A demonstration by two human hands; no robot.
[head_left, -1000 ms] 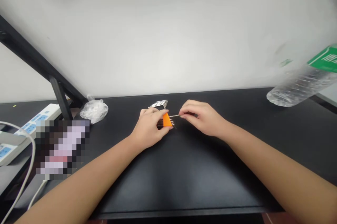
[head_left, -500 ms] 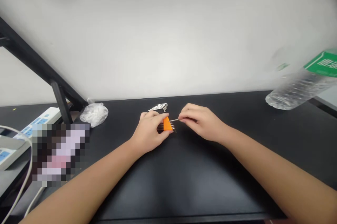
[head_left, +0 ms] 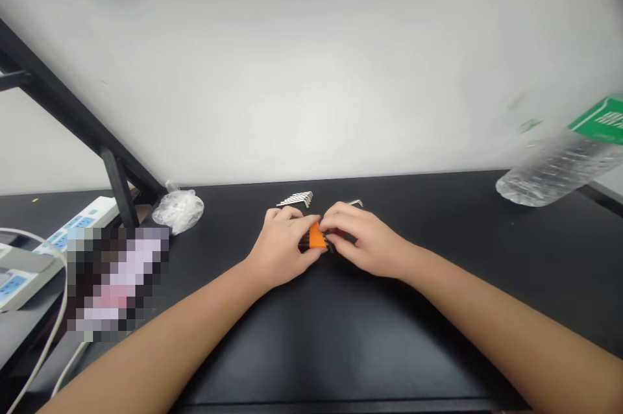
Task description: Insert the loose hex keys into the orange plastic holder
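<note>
So both hands are meeting in the middle of the black table [head_left: 341,336], pretty much touching each other. The left hand [head_left: 285,245] is curled around a small orange holder [head_left: 317,236], the kind that keeps hex keys in a row, gripping it from the left side. The right hand [head_left: 363,239] is pressed up against the holder's right side with its fingertips pinched at the dark key ends sticking out there. Can't really tell which key it's got, fingers cover that bit.

Just behind the left hand there's a row of loose silver hex keys [head_left: 296,198] lying on the table, and one more bent silver key [head_left: 355,203] peeks out behind the right hand.

Off to the left there's a crumpled clear plastic bag [head_left: 178,210], a white power strip [head_left: 73,232] and a white cable [head_left: 43,342]. Far right, a clear water bottle [head_left: 559,164] with a green label, looks tilted over
</note>
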